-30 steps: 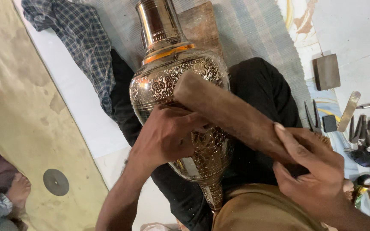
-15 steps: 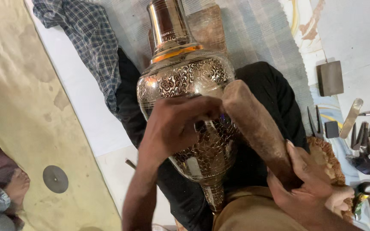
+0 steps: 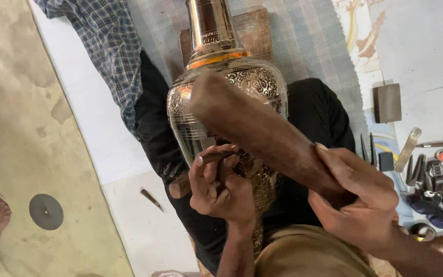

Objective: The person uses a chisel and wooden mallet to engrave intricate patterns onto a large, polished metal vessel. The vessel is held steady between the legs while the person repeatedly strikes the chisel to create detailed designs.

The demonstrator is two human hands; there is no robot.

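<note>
Head view: floor workplace, seen from above
Surface: striped woven mat (image 3: 303, 46) under the engraved metal vase (image 3: 232, 102) – pale floor beside it
Beyond the vase: checked cloth (image 3: 103, 46) at its upper left, scattered hand tools (image 3: 416, 159) well to its right
Left hand (image 3: 221, 187): fingers curled tight on a thin chisel (image 3: 201, 172), tip against the vase belly
Right hand (image 3: 355, 200): clenched round a thick wooden mallet (image 3: 257, 128) – head just over the vase shoulder

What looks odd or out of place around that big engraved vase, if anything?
Little stands out. A small dark tool lies alone on the pale floor sheet, apart from the other tools grouped at the right. The vase itself shows no visible damage, and the left hand and right hand grip their tools firmly.
</note>
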